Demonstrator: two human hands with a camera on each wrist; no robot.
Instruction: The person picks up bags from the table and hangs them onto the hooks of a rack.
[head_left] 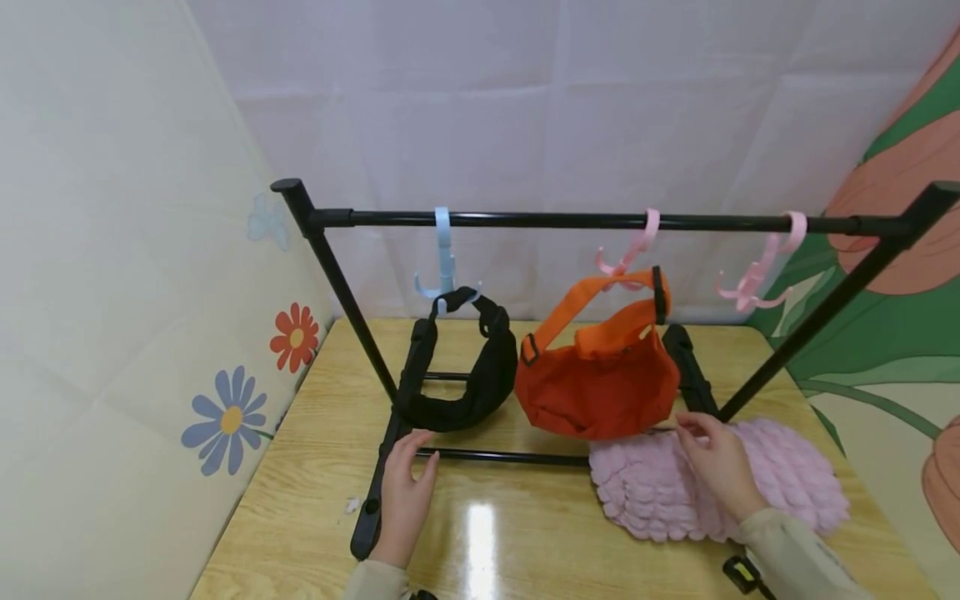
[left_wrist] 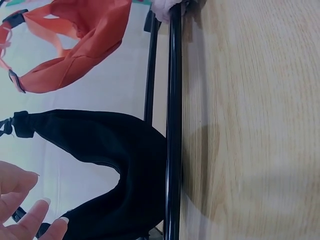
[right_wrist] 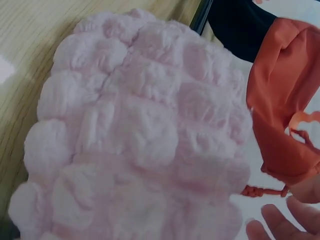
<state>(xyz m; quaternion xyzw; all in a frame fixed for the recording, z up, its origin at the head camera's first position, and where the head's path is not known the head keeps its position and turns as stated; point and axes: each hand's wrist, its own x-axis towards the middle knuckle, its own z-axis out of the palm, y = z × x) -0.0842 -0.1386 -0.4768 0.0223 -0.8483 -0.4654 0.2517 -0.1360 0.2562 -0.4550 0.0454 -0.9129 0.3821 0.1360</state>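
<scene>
In the head view a black bag point(head_left: 491, 379) hangs by its strap from a light blue hook point(head_left: 444, 258). Beside it an orange bag point(head_left: 600, 392) is suspended from a pink hook point(head_left: 626, 254). My left hand point(head_left: 405, 500) is just below the black bag, thumb and fingers apart, holding nothing. My right hand point(head_left: 716, 462) is over a puffy pink bag point(head_left: 645, 492), its fingertips close to the lower right corner of the orange bag. In the right wrist view its fingers point(right_wrist: 275, 222) are loosely bent near a red cord point(right_wrist: 265, 191); whether they touch the orange bag is unclear.
A black rack stands on the wooden table point(head_left: 300, 500), with its top bar point(head_left: 525, 220) above the bags and a lower bar point(head_left: 510, 457) near the tabletop. A second pink hook point(head_left: 753, 279) hangs at the right. Printed cloth walls surround the table.
</scene>
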